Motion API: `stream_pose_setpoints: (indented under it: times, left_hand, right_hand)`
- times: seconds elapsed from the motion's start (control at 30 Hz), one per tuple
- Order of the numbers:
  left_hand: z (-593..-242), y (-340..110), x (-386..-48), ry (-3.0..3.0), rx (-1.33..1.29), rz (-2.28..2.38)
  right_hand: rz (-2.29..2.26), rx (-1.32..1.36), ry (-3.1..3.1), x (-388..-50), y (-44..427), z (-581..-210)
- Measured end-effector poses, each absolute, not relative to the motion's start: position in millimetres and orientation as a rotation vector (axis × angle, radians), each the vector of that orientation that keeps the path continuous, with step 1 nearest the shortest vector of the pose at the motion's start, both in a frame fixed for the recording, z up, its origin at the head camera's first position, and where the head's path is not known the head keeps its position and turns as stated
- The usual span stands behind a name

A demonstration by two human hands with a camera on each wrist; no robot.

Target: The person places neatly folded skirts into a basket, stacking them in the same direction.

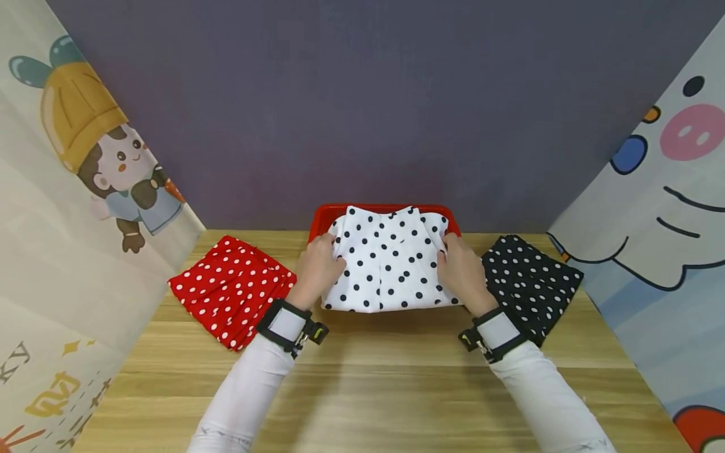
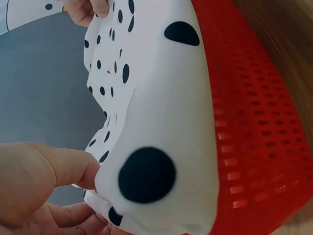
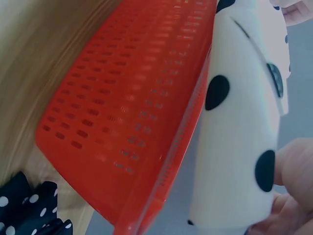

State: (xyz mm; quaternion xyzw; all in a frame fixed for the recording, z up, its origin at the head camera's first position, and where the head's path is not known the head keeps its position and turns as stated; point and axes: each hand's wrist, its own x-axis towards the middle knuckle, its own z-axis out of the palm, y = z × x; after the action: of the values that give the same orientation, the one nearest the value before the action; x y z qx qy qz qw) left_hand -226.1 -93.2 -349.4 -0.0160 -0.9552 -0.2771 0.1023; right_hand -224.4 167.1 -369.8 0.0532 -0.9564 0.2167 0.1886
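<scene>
A folded white cloth with black dots (image 1: pixel 391 264) lies over a red plastic basket (image 1: pixel 324 217), covering most of its opening and hanging at the near rim. My left hand (image 1: pixel 320 267) pinches the cloth's left side between thumb and fingers, as the left wrist view shows with the thumb (image 2: pixel 78 166) on top. On the other side my right hand (image 1: pixel 461 270) pinches the cloth's right edge. In the right wrist view the cloth (image 3: pixel 234 147) stands slightly apart from the basket's rim near that hand. The basket's inside is hidden.
A folded red cloth with white dots (image 1: pixel 235 289) lies on the wooden table (image 1: pixel 391 390) left of the basket. To the right, partly behind the right wrist, is a folded black cloth with white dots (image 1: pixel 527 280). A grey wall (image 1: pixel 374 113) rises behind.
</scene>
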Motion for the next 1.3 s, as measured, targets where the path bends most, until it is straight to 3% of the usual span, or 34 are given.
stream_pose_setpoints:
  times: [0.67, 1.3]
  left_hand:
    - [-332.5, -88.5, -277.3, -2.942, -0.028, -0.664]
    - [-346.9, -76.1, -307.8, -3.074, 0.092, -0.536]
  right_hand:
    - [0.548, 0.143, -2.815, -269.3, 166.7, -348.0]
    - [0.558, -0.04, -3.12, -299.6, 161.6, -352.7]
